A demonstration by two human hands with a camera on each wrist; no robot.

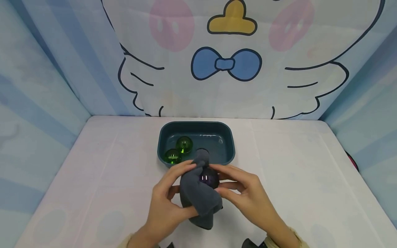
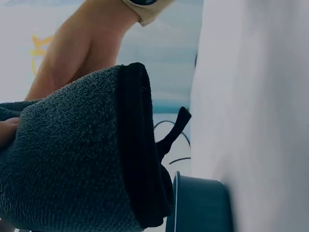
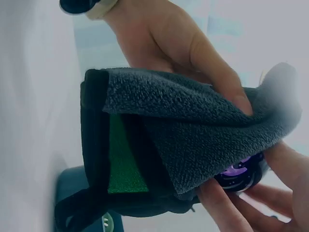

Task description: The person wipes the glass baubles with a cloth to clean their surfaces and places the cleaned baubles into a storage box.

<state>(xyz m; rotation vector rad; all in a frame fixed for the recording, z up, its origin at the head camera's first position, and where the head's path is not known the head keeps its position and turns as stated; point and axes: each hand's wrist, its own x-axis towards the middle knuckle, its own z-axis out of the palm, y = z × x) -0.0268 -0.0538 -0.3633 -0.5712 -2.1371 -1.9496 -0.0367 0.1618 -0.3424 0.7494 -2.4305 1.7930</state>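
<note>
My left hand (image 1: 167, 203) grips a dark grey towel-like cloth (image 1: 198, 196) with thumb and fingers, above the table's near middle. Folded loosely, the cloth has black edging and a strap loop (image 2: 175, 130); a green inner face (image 3: 124, 159) shows in the right wrist view. Against the cloth's right side, my right hand (image 1: 248, 193) holds a shiny dark purple ball (image 1: 210, 177) between thumb and fingers. The cloth partly covers the ball, whose purple pattern shows in the right wrist view. Just beyond the hands, two clear green balls (image 1: 184, 144) lie in a teal tray (image 1: 214, 141).
The tray stands on a pale table (image 1: 294, 172), its near edge partly behind the cloth. A printed cloth backdrop (image 1: 226, 96) rises behind the table, and pale blue fabric walls (image 1: 37, 103) flank both sides.
</note>
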